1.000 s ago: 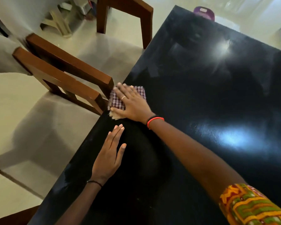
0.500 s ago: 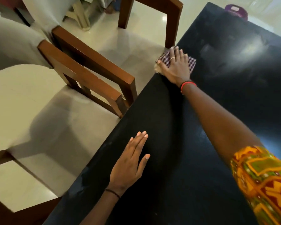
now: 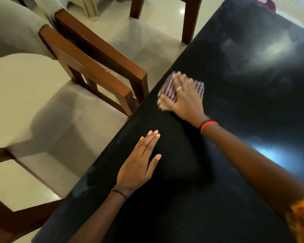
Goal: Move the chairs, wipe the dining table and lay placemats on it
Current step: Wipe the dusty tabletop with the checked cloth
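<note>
Wiping at one o'clock, my right hand (image 3: 184, 100) pressed the cloth (image 3: 168, 88) flat; left hand (image 3: 139, 163) rested open, empty (no placemats yet).

Nothing for you to read right now: no word, number or label shows on the black table (image 3: 235, 120). The cloth (image 3: 168, 89) by its left edge shows only blurred checks. The purple thing (image 3: 263, 3) at the far edge is too small to tell.
</note>
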